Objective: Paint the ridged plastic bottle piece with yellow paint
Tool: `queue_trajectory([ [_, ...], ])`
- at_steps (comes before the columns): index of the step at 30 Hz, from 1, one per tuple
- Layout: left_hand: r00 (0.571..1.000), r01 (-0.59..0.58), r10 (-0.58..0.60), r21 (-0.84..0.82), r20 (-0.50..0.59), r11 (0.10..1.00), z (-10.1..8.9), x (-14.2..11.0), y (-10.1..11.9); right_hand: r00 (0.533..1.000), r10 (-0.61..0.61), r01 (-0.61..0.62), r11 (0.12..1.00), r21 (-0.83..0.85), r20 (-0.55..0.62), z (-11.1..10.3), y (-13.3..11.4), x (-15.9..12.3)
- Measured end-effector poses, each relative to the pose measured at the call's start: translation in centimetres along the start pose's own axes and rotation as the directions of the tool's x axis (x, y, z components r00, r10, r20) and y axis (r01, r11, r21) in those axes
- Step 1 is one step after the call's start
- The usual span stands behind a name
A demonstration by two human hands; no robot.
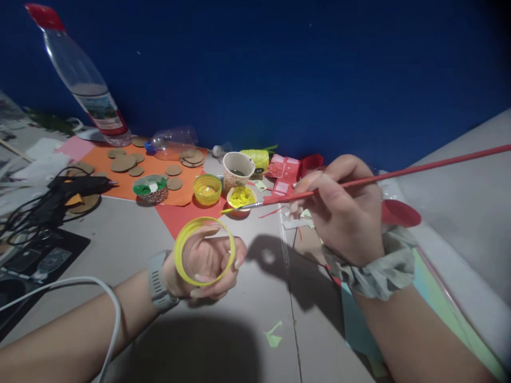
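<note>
My left hand [207, 263] is closed around a yellow-painted ring [182, 244], holding it upright with its opening toward me. My right hand [343, 213] pinches a long red paintbrush [399, 173]. Its yellow-tipped bristles reach left to a small dish of yellow paint [240, 198], just above the ring. A grey watch sits on my left wrist and a pale scrunchie on my right.
A yellow cup [207, 189], a paper cup [238, 169] and a bowl of green bits [150, 189] stand behind. Cardboard discs lie on orange paper [131, 183]. A black glue gun [80, 185] with cables is left. A plastic bottle [85, 85] leans on the blue wall.
</note>
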State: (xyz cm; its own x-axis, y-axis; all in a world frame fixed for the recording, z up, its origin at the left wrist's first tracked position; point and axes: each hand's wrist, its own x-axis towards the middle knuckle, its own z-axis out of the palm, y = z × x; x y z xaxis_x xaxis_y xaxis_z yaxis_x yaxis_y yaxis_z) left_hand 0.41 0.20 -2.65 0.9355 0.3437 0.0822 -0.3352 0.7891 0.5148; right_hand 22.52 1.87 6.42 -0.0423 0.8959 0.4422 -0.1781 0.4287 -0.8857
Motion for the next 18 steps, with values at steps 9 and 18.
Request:
queue_trajectory([
  [9,0.71,-0.367,0.602,0.537,-0.367,0.76,1.7,-0.1,-0.9,0.967,-0.138,0.13,0.99,-0.05,-0.215,-0.8,-3.4,1.3],
  [18,0.669,-0.325,0.744,0.897,-0.007,0.3,1.0,-1.4,-2.4,0.962,-0.173,0.081,0.92,-0.383,-0.211,1.3,-8.1,-1.3],
])
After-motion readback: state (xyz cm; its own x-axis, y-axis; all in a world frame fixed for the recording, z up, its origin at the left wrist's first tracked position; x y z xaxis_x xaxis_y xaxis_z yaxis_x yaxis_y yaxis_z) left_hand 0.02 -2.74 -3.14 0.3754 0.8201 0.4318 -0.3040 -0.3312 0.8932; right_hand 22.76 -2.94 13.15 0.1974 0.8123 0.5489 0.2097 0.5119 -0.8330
